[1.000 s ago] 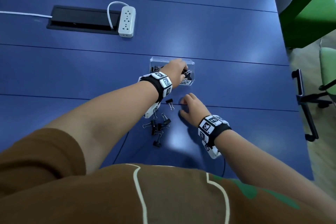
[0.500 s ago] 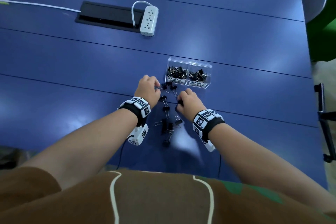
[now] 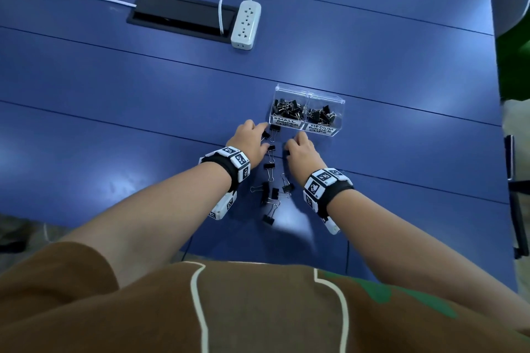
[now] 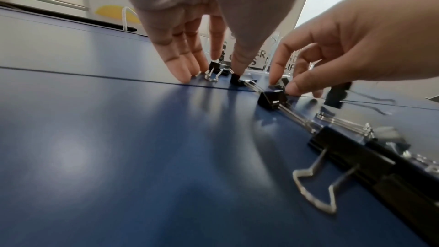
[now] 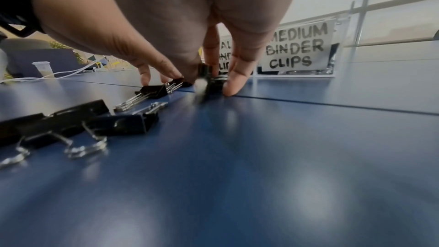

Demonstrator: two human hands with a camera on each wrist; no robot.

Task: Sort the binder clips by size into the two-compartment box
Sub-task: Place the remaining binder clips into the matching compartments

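A clear two-compartment box (image 3: 310, 94) stands on the blue table, labelled small on the left and medium (image 5: 297, 48) on the right; both halves hold black binder clips. Just in front of it, my left hand (image 3: 256, 136) reaches down with straight fingers (image 4: 182, 67), its thumb tip touching a small clip (image 4: 235, 80) on the table. My right hand (image 3: 295, 143) pinches a black binder clip (image 5: 211, 79) between thumb and fingers at table level. Several loose clips (image 3: 271, 189) lie between my wrists.
A white power strip (image 3: 246, 24) and a black cable hatch (image 3: 177, 16) sit at the far side of the table. The table's right edge, with a green chair beyond it, is at the right (image 3: 513, 46). A cup and a laptop (image 5: 42, 69) stand far left.
My left hand has come back from the box down to the clips in front of it. My right hand has moved forward and closed its fingers on a clip.
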